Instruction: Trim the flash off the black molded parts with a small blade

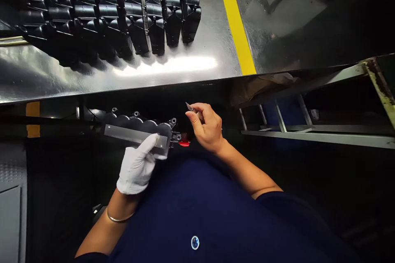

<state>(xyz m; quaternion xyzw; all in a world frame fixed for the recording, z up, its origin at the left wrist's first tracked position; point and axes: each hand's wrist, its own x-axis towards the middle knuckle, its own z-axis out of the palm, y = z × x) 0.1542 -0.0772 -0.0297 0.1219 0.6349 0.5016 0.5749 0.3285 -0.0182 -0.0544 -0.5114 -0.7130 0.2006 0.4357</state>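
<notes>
Presently, the person's left hand [135,168], in a white glove, gripped a black plastic part [138,120], its fingers [148,144] closed narrowly across a clear strip [132,134] on the part's face. The part was held in front of the dark blue shirt [191,209]. The bare right hand [206,129] pinched a small knife [190,108] between thumb and fingertips, just beside the part. A red object [184,143] showed behind the part. Beyond, rows of black parts [154,24] lay on a steel table [210,41].
</notes>
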